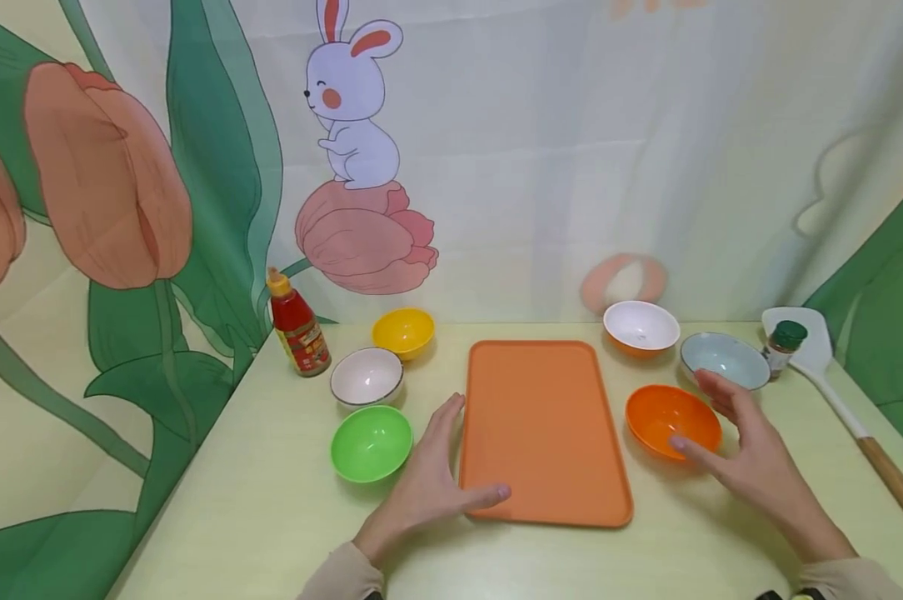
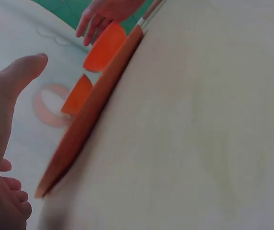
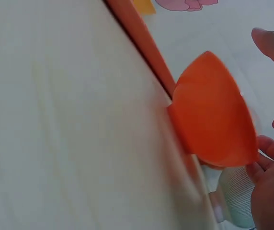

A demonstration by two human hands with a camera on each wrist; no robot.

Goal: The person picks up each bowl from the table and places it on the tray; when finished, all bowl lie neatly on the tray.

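An orange rectangular tray (image 1: 537,433) lies on the pale table. My left hand (image 1: 432,483) hovers at its left edge with fingers extended; the thumb reaches over the tray's near left corner, holding nothing. Left of that hand is a green bowl (image 1: 371,446). On the right stands an orange bowl (image 1: 661,417), upright. My right hand (image 1: 755,467) is spread beside its right side, thumb over the near rim and fingers behind. In the right wrist view the fingers come close to the bowl's rim; contact cannot be made out.
Behind the green bowl stand a white bowl (image 1: 366,379), a yellow bowl (image 1: 404,332) and a red sauce bottle (image 1: 299,329). At the right are a white-and-orange bowl (image 1: 641,327), a pale blue bowl (image 1: 721,354), a green-capped jar (image 1: 781,350) and a wooden-handled spatula (image 1: 834,396). A printed curtain (image 1: 511,167) hangs behind.
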